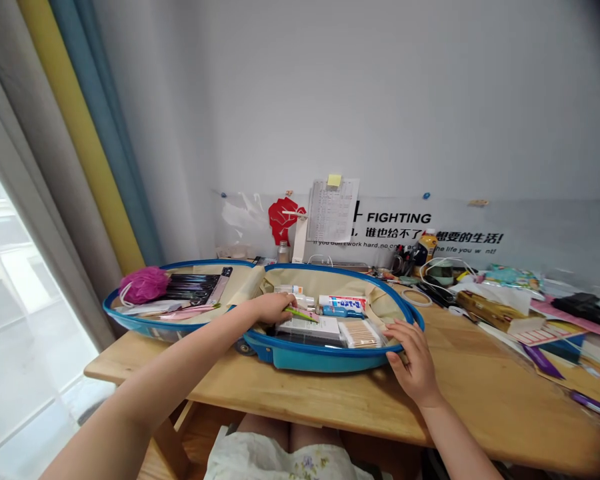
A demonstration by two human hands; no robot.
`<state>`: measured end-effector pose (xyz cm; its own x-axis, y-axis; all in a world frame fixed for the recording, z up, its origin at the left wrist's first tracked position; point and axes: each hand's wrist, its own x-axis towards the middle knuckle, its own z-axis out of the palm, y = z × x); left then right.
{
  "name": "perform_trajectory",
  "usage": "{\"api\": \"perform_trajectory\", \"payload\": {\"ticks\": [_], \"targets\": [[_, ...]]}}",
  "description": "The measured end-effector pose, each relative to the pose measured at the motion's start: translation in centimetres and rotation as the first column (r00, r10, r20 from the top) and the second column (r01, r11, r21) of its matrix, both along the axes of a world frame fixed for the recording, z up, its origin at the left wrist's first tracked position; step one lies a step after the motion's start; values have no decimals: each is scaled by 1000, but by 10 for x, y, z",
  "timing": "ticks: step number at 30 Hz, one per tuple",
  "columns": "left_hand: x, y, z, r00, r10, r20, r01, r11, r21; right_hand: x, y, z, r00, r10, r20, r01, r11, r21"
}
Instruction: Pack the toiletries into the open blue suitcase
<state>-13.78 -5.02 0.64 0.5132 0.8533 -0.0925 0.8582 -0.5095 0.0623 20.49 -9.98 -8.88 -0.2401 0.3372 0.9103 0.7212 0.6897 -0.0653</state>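
A small blue suitcase (325, 360) lies open on the wooden table, its two halves spread side by side. My left hand (274, 308) reaches into the right half, closed on a slim green stick-like item (300, 313) whose exact kind I cannot make out. Below that item sits a white box (310, 327). Beside it are a pack of cotton swabs (361, 335), a toothpaste box (343, 302) and a blue tube (341, 312). My right hand (414, 357) holds the suitcase's right rim, fingers over the edge and thumb outside.
In the left half lie a purple bath puff (144, 285), black packets (193, 288) and pink flat items (195, 311). Clutter covers the table's right side, including a brown pouch (490, 310), a purple pen (595, 404) and a bottle (427, 245). A wall stands behind.
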Motion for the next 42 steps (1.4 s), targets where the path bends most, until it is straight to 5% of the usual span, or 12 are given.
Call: {"api": "perform_trajectory", "payload": {"ticks": [20, 25, 28, 32, 37, 42], "targets": [[0, 4, -6, 999, 37, 26, -38, 998, 58, 0, 1, 0, 1000, 2, -8, -2, 1000, 3], [-2, -3, 9, 982, 103, 155, -133, 972, 194, 1, 1, 0, 1000, -2, 6, 2, 1000, 9], [-27, -1, 27, 943, 222, 249, -292, 909, 297, 1, 1, 0, 1000, -1, 14, 1, 1000, 9], [-95, 4, 39, 869, 450, 208, -494, 822, 285, 1, 1, 0, 1000, 1, 17, -2, 1000, 8], [-170, -7, 21, 800, 585, -137, -583, 811, 58, 0, 1, 0, 1000, 2, 13, -2, 1000, 23], [-194, -16, 5, 770, 537, -344, -590, 805, -62, 0, 1, 0, 1000, 5, 13, -5, 1000, 17]]}}
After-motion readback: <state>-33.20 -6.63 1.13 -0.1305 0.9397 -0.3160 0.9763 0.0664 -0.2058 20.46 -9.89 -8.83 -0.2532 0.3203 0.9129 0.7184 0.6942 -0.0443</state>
